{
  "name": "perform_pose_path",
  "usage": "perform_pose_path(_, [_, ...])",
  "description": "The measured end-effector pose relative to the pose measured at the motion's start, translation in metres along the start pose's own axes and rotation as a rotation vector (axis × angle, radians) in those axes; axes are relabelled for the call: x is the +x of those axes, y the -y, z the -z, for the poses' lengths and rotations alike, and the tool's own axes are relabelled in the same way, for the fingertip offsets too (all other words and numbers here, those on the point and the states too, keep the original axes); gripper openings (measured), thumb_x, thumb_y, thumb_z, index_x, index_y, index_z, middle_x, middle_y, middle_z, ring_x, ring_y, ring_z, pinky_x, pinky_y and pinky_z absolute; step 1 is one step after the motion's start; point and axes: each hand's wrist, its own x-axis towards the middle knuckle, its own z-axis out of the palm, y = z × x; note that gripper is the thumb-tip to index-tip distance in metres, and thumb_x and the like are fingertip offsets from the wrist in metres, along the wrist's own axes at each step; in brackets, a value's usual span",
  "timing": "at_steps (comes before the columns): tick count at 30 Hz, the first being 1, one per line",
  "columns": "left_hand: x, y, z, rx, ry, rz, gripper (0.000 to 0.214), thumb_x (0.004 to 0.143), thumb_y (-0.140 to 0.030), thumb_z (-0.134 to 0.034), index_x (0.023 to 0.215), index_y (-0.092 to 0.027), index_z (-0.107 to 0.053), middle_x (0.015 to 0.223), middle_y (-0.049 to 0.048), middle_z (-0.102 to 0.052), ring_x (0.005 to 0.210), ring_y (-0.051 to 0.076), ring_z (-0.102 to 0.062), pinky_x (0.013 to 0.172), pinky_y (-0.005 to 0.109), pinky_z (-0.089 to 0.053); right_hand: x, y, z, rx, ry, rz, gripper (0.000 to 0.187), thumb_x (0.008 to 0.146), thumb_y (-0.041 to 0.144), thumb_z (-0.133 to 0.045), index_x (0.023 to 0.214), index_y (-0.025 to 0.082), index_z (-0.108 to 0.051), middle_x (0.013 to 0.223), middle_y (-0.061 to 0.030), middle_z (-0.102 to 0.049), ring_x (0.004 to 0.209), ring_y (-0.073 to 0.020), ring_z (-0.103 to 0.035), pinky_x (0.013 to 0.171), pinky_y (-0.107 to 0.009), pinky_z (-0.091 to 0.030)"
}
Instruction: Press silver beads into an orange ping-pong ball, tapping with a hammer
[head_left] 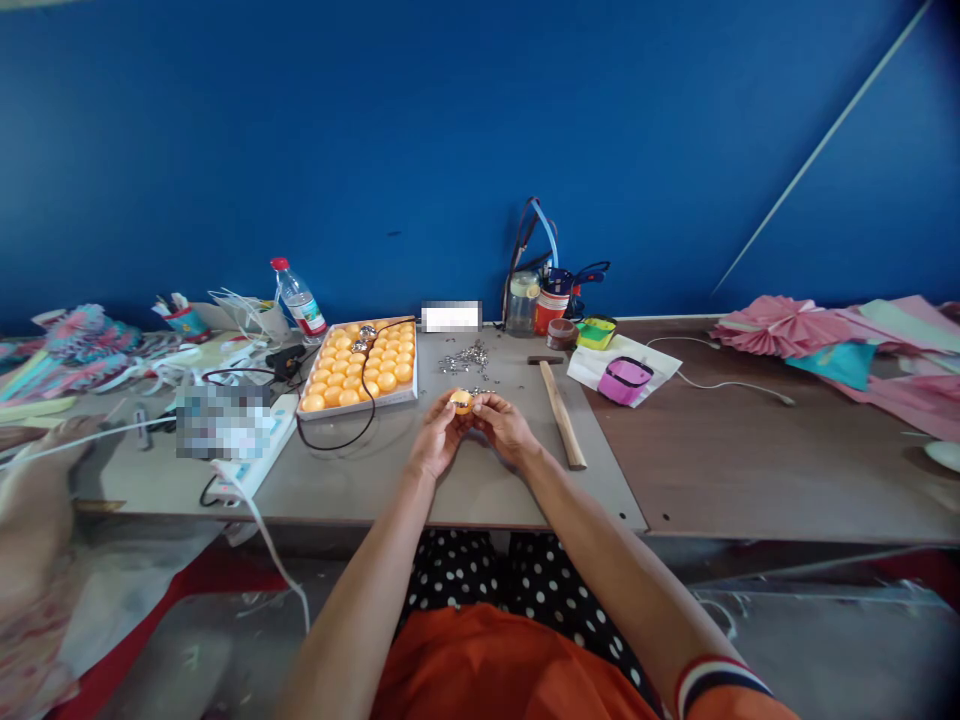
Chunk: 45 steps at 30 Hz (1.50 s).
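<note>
An orange ball (460, 399), the size and look of a table tennis ball, is held up over the front of the grey table. My left hand (441, 432) has its fingers wrapped around it. From the other side my right hand (506, 425) pinches at its edge; whether a small metal piece is also between those fingers I cannot tell. Just beyond my hands lies a scattered heap of small shiny metal pieces (469, 357). To the left stands a shallow white box (360, 405) filled with rows of similar orange balls (386, 381).
A wooden-handled hammer (561, 415) lies right of my hands. Beyond it are a purple-pink pouch (625, 380) and a glass jar (523, 305). A black cable (374, 400) crosses the box. At left are a power strip (259, 460), a bottle (301, 303) and another person's arm (37, 510).
</note>
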Motion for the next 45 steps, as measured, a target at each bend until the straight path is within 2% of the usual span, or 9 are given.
perform_pose_path(28, [-0.002, 0.003, -0.006, 0.057, -0.024, -0.092, 0.034, 0.065, -0.026, -0.074, 0.097, -0.019, -0.064, 0.088, 0.0033, -0.067, 0.073, 0.013, -0.061, 0.069, 0.027, -0.047, 0.002, -0.002, 0.003, -0.039, -0.025, -0.03, 0.022, 0.058, 0.03, -0.076, 0.067, 0.017, -0.059, 0.057, 0.0052, -0.052, 0.049, -0.006, -0.041, 0.05, -0.021, -0.034])
perform_pose_path(36, [0.002, 0.009, -0.005, 0.148, -0.051, -0.138, 0.038, 0.063, -0.027, -0.076, 0.097, -0.018, -0.063, 0.088, 0.0028, -0.067, 0.072, 0.014, -0.061, 0.067, 0.026, -0.048, 0.001, -0.005, 0.004, -0.084, -0.088, -0.077, 0.024, 0.061, 0.032, -0.072, 0.069, 0.02, -0.053, 0.047, 0.0079, -0.047, 0.04, -0.0069, -0.037, 0.037, -0.019, -0.027])
perform_pose_path(42, [0.001, 0.006, -0.005, 0.035, -0.034, -0.086, 0.031, 0.067, -0.029, -0.074, 0.094, -0.017, -0.064, 0.086, 0.0032, -0.068, 0.072, 0.013, -0.061, 0.069, 0.027, -0.048, 0.004, -0.004, -0.001, -0.021, -0.14, 0.025, 0.03, 0.055, 0.029, -0.074, 0.073, 0.021, -0.051, 0.06, 0.0075, -0.053, 0.045, -0.0053, -0.039, 0.046, -0.019, -0.033])
perform_pose_path(45, [-0.001, 0.0, -0.006, -0.026, -0.065, -0.034, 0.031, 0.07, -0.027, -0.071, 0.097, -0.017, -0.062, 0.085, 0.0046, -0.069, 0.07, 0.014, -0.063, 0.071, 0.028, -0.049, 0.006, -0.001, 0.009, -0.217, -0.244, 0.139, 0.022, 0.063, 0.036, -0.067, 0.071, 0.02, -0.053, 0.058, 0.0059, -0.05, 0.048, -0.0077, -0.04, 0.05, -0.022, -0.036])
